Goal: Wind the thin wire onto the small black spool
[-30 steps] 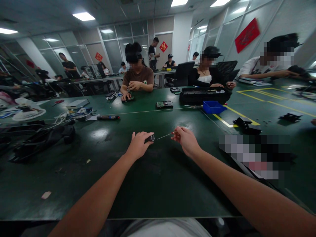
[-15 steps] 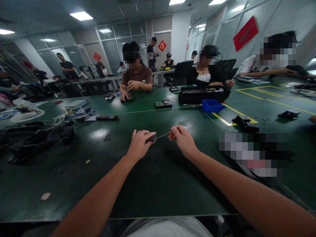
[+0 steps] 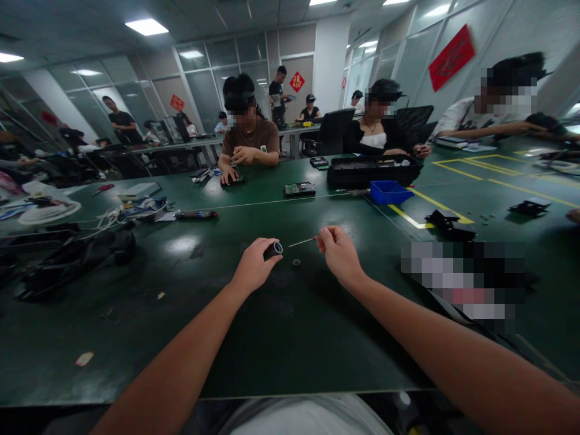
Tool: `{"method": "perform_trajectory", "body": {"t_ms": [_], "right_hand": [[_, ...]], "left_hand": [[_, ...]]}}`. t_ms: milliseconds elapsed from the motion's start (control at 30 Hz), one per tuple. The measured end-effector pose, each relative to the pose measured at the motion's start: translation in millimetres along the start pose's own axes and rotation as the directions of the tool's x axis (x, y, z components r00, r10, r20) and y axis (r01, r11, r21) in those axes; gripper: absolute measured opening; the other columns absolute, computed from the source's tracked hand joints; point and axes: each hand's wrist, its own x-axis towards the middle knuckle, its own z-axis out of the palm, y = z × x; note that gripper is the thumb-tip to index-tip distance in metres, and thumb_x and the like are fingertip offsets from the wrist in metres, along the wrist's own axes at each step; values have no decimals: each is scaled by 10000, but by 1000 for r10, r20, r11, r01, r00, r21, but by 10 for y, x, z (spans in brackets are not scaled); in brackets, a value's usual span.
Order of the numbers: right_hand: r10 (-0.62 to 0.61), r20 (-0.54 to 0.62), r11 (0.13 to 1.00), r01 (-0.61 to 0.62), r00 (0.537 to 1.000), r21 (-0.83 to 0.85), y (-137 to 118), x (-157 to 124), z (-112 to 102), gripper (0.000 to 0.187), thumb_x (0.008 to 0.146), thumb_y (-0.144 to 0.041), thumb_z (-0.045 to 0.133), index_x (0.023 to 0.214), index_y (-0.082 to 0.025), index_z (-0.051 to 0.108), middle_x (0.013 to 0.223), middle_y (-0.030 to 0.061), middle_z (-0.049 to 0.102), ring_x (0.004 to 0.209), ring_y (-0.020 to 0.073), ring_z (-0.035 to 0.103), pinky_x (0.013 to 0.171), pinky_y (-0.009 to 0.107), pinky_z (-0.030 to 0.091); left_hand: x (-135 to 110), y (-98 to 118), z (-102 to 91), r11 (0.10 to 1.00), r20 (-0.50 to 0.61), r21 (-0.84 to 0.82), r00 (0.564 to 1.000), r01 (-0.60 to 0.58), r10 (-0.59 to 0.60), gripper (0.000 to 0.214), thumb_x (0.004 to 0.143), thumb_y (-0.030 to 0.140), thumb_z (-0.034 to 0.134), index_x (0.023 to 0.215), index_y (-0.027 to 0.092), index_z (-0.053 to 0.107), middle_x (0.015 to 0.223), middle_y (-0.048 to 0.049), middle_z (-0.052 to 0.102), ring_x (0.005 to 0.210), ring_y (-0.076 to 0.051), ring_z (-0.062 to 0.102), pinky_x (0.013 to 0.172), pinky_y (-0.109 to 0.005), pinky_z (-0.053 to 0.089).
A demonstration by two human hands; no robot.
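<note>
Left hand (image 3: 254, 263): pinching a black cylinder (image 3: 272, 250) above the table (image 3: 290, 338); its far end I cannot see behind the fingers. Right hand (image 3: 339, 254): pinching a thin tool (image 3: 301, 243), handle mostly hidden from me, tip apart from the cylinder. Small round part (image 3: 296, 262): between the hands, too small for me to identify.

Glass partitions (image 3: 222, 54) beneath lit ceiling panels (image 3: 147, 27)
</note>
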Motion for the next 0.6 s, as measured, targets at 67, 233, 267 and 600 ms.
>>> {"method": "perform_trajectory", "body": {"t_ms": [67, 233, 267, 600], "right_hand": [[-25, -20, 1000, 25, 999, -8, -20, 9, -23, 275, 956, -456, 463, 925, -212, 587, 729, 11, 634, 621, 159, 571, 611, 320, 455], [-59, -40, 998, 59, 997, 20, -84, -4, -35, 238, 923, -433, 536, 1011, -218, 591, 846, 35, 662, 747, 185, 620, 714, 352, 495], [-67, -41, 998, 68, 997, 18, -100, -12, -34, 234, 915, -421, 550, 1021, -217, 591, 867, 40, 665, 771, 190, 624, 733, 358, 497], [-94, 14, 994, 93, 995, 49, -194, -54, -30, 221, 908, -411, 529, 985, -211, 583, 837, 44, 664, 754, 198, 629, 719, 367, 501]], "left_hand": [[16, -35, 6, 996, -28, -75, 998, 58, -60, 372, 849, 239, 688, 1215, 222, 626, 1181, -61, 655, 1090, -220, 603, 989, -382, 465], [51, -16, -34, 953, -1, -249, 984, 170, -176, 386, 928, 279, 517, 1314, 254, 512, 1173, -54, 643, 1045, -201, 616, 934, -364, 469], [49, 26, -46, 955, 24, -235, 983, 183, -183, 353, 931, 302, 507, 1279, 244, 526, 1116, -53, 650, 990, -199, 622, 887, -353, 479], [58, 447, 153, 977, 376, 150, 923, -154, 88, 324, 950, 327, 502, 1227, 225, 635, 1130, -79, 636, 1027, -235, 610, 903, -359, 471]]}}
